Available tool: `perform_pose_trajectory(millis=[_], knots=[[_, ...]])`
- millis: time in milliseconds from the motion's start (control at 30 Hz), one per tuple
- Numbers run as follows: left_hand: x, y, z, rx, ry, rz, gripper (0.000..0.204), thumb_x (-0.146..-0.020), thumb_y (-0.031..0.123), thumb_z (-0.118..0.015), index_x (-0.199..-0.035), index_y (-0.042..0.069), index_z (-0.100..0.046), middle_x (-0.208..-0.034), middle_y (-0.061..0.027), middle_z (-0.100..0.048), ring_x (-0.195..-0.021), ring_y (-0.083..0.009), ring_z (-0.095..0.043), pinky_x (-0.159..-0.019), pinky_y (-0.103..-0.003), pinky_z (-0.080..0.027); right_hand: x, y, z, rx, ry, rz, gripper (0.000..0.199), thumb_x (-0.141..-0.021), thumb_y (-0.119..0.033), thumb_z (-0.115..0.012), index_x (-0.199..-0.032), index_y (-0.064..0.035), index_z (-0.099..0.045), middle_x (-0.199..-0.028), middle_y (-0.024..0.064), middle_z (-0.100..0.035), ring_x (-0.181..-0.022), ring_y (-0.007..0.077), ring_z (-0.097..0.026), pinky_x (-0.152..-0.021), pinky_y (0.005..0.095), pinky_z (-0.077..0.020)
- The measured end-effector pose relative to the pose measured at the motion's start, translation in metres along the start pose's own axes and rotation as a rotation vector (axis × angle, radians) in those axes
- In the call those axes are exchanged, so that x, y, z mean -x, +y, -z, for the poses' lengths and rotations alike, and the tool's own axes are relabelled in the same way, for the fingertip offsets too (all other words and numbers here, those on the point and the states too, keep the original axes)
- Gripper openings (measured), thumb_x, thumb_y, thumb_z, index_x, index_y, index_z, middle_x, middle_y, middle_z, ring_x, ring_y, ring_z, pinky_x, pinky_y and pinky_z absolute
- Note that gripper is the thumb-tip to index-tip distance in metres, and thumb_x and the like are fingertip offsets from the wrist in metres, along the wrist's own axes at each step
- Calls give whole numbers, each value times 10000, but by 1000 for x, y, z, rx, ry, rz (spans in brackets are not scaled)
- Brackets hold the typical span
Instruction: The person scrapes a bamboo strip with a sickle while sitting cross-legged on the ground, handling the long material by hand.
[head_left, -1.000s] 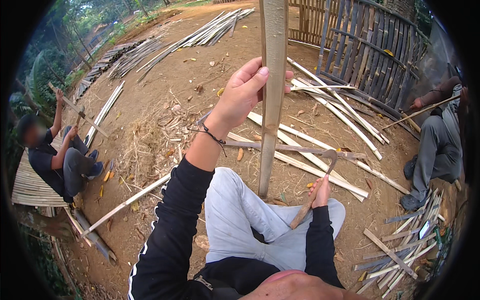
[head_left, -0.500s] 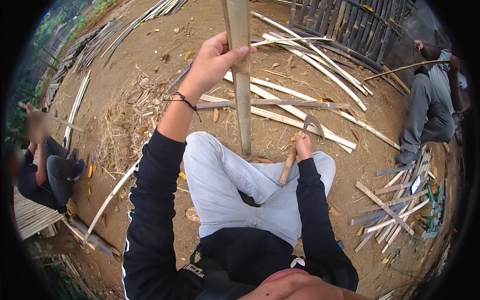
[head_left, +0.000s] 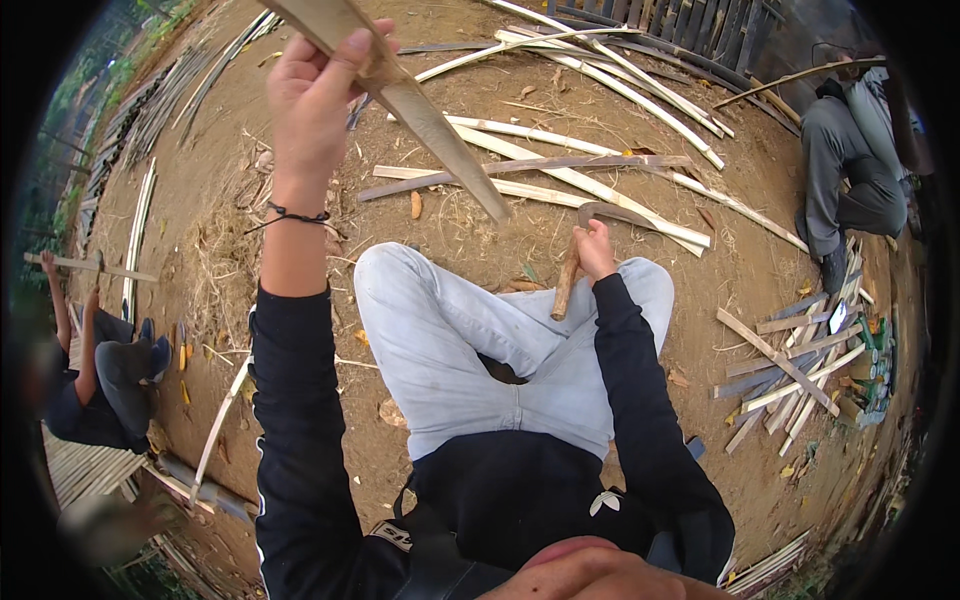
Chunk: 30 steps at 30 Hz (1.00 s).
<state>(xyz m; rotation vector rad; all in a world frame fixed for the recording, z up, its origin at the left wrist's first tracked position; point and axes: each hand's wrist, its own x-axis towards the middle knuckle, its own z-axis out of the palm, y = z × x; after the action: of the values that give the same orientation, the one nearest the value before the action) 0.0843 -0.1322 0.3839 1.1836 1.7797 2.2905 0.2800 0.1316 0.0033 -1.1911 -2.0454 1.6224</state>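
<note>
I sit on bare earth with my knees apart. My left hand (head_left: 318,92) is raised and grips a long split bamboo slat (head_left: 430,125), which slants from the top edge down to the right and ends in front of my knees. My right hand (head_left: 595,252) rests by my right knee, closed around the wooden handle of a curved-blade knife (head_left: 580,255), whose blade arches to the right. The slat's lower end hangs apart from the knife.
Loose bamboo strips (head_left: 560,175) lie crossed on the ground ahead. A seated person (head_left: 100,370) holds a stick at the left. Another person (head_left: 855,150) sits at the upper right. Short offcuts (head_left: 800,370) are piled at the right. Long slats (head_left: 150,130) lie at the upper left.
The slat has swung from upright to a slant, its lower end lifted off the ground. My left hand rose with it. My right hand stays on the knife by my knee.
</note>
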Motion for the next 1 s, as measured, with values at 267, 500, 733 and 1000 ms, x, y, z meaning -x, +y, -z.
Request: perform_pose_trajectory(millis=[267, 500, 733, 1000], knots=[[-8, 66, 49, -21, 433, 72, 347, -941, 90, -534, -1227, -73, -424, -1267, -254, -519, -1151, -370, -553, -950, -454, -518, 58, -74, 3, -606, -207, 2, 480, -956, -306, -535, -1314, -23, -384, -1224, 162, -551, -1007, 220, -608, -833, 334, -494], [18, 25, 142, 174, 531, 145, 355, -958, 91, -495, -1238, -100, -387, -1253, -252, -525, -1152, -379, -542, -980, -468, -509, 84, -127, 68, -1242, -179, 243, 284, -945, -173, -578, -1193, -66, -490, -1006, 75, -641, -865, 144, -634, -724, 266, -513], [52, -10, 136, 270, 670, 260, 393, -946, 59, -503, -1275, -97, -354, -1247, -237, -527, -1164, -359, -534, -993, -472, -502, 107, -138, 96, -1280, -43, 145, 181, -922, -218, -624, -1008, -68, -571, -932, 65, -653, -781, 130, -638, -675, 246, -516], [86, 2, 94, 276, 704, 211, 414, -958, 59, -480, -1298, -96, -302, -1294, -233, -481, -1175, -380, -516, -1017, -504, -474, 138, -181, 66, -878, -389, 149, 331, -947, -341, -569, -1111, -54, -549, -1094, 109, -641, -857, 136, -627, -725, 245, -482]])
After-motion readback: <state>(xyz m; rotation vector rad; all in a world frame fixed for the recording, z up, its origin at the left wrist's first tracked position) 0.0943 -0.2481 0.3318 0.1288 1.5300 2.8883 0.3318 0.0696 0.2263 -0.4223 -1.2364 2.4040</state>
